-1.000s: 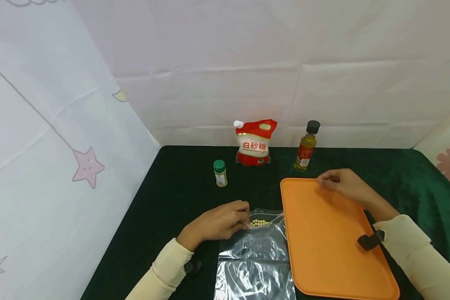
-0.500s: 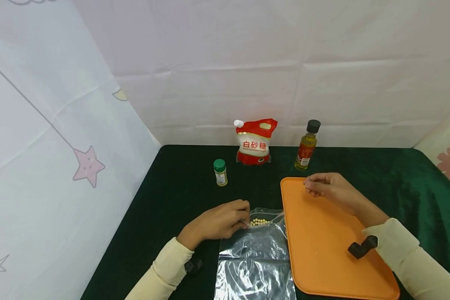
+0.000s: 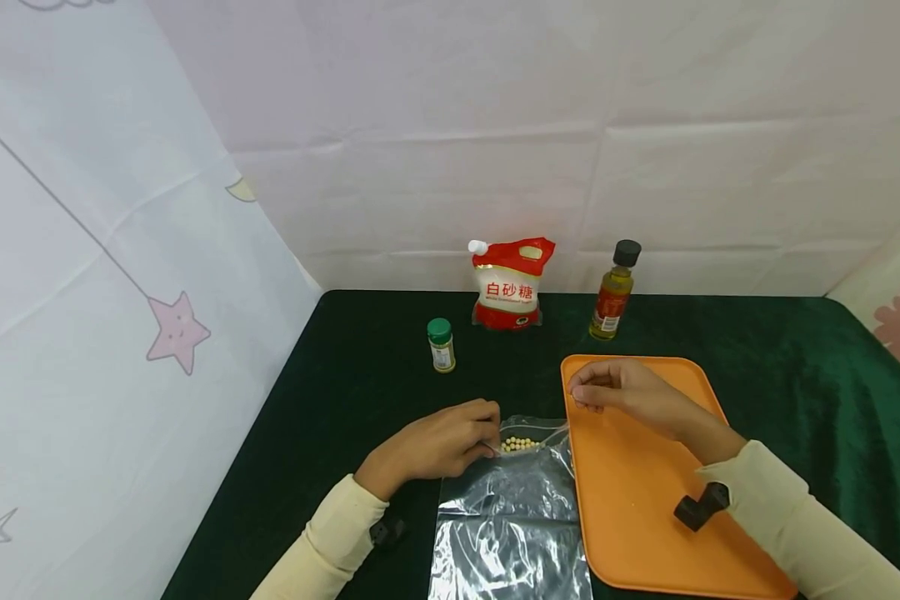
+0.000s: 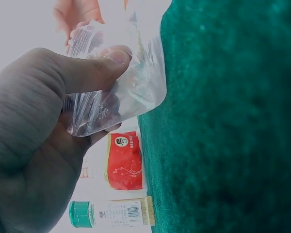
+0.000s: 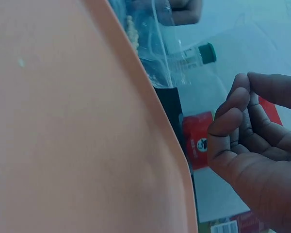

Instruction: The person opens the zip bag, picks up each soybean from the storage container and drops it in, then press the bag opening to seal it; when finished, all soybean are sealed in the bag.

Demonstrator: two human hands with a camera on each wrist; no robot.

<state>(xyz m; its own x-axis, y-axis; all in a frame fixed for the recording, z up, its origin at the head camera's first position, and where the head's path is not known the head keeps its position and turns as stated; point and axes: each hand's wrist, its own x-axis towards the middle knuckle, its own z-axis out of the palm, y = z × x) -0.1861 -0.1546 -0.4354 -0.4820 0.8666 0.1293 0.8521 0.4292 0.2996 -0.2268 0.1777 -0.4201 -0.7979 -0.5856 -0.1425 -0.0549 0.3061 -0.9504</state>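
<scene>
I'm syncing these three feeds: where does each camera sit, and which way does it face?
Head: on the head, looking forward and down at the table; both hands and sleeves show.
Left wrist: on the left wrist, facing the left hand pinching the plastic bag.
Right wrist: on the right wrist, facing the curled right hand over the orange tray.
All show the bag.

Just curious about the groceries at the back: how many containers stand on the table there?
3: a green-capped jar on the left, a red sugar bag in the middle, an oil bottle on the right. None looks hidden.
</scene>
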